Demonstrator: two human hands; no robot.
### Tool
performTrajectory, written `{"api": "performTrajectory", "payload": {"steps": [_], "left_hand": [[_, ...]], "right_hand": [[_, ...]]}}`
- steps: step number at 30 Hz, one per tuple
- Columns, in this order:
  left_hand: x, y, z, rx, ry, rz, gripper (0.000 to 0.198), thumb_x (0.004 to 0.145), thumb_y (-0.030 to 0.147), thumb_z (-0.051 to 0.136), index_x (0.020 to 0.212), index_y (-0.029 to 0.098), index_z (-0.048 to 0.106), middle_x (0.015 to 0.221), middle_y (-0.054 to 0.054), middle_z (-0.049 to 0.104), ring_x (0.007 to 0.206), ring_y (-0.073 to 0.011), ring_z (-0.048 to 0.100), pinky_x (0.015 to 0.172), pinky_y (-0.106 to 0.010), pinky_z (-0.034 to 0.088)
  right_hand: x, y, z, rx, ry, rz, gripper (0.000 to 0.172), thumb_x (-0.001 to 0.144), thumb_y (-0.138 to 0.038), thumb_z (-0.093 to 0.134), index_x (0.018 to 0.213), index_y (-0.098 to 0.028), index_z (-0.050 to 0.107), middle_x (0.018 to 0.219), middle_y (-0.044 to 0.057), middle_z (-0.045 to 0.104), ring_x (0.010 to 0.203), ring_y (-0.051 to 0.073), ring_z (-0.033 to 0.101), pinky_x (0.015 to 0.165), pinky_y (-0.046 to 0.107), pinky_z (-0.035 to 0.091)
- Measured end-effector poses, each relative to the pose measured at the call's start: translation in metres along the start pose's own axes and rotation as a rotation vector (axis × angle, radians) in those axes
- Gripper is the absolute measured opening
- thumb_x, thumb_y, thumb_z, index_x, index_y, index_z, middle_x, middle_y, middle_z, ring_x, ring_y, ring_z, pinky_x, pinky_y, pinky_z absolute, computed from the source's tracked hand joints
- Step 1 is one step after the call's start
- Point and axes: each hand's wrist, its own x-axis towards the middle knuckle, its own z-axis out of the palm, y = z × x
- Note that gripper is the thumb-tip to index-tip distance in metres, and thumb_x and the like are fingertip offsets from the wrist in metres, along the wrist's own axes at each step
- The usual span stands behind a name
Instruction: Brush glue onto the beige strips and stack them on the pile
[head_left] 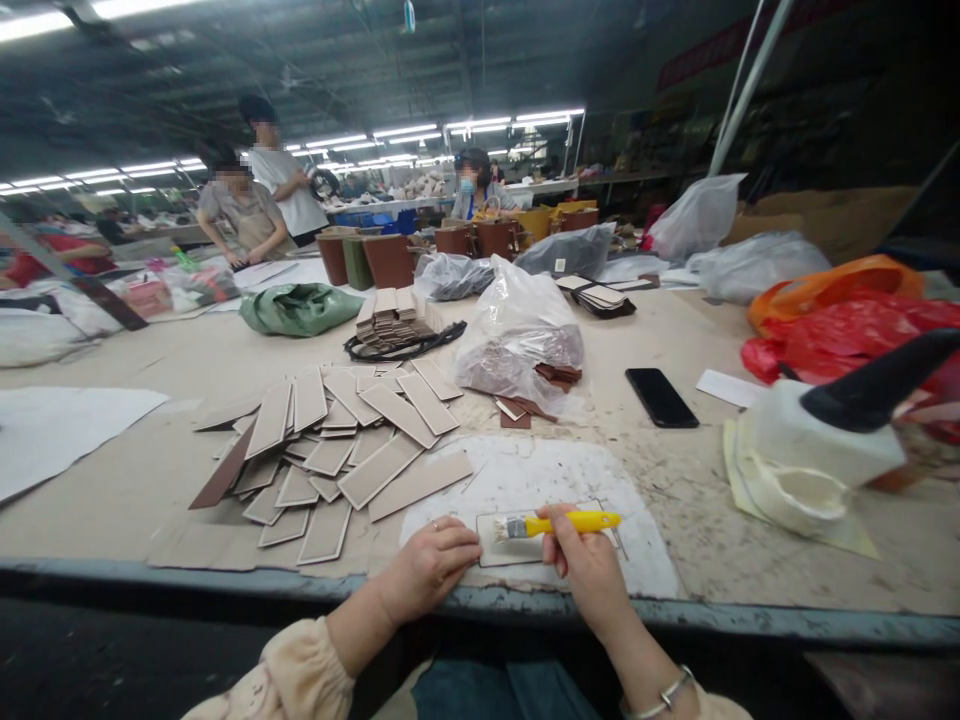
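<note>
My right hand [581,555] is closed around the yellow handle of a flat paintbrush [570,522], whose bristles point left. Under the brush lies a pale rectangular panel [499,552] with a dark edge, on a white sheet [645,560]. The fingers of my left hand [436,562] are bent together and pinch the panel's left edge; the fingertips are partly hidden. To the left, a loose heap of similar beige panels [330,455] with dark edges spreads over the table. Whether the bristles touch the panel is hard to tell.
A white plastic bottle [825,440] with a black spout stands at right, near a black phone [661,397]. Behind are a clear bag [521,330] of brown pieces, stacked panels [394,320] and red bags [847,335]. The table's front edge [750,615] runs before me. Several people work beyond.
</note>
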Motion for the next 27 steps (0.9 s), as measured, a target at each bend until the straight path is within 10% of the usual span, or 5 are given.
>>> {"api": "performTrajectory", "payload": {"steps": [19, 27], "left_hand": [[-0.003, -0.001, 0.004, 0.065, 0.009, -0.006, 0.021, 0.088, 0.014, 0.051, 0.101, 0.019, 0.067, 0.097, -0.007, 0.070, 0.091, -0.0191, 0.061, 0.081, -0.034, 0.052], [0.001, 0.003, 0.000, 0.050, 0.015, 0.007, 0.021, 0.089, 0.014, 0.050, 0.099, 0.019, 0.068, 0.094, -0.008, 0.070, 0.089, -0.0192, 0.061, 0.081, -0.035, 0.052]], "right_hand": [[0.010, 0.006, -0.001, -0.416, -0.083, -0.159, 0.048, 0.091, -0.053, 0.043, 0.056, -0.022, 0.056, 0.056, 0.001, 0.060, 0.062, 0.018, 0.060, 0.066, 0.027, 0.044], [0.015, 0.001, -0.036, -0.552, 0.022, -0.182, 0.044, 0.090, -0.055, 0.043, 0.080, -0.020, 0.068, 0.052, 0.001, 0.060, 0.058, 0.020, 0.061, 0.063, 0.029, 0.045]]}}
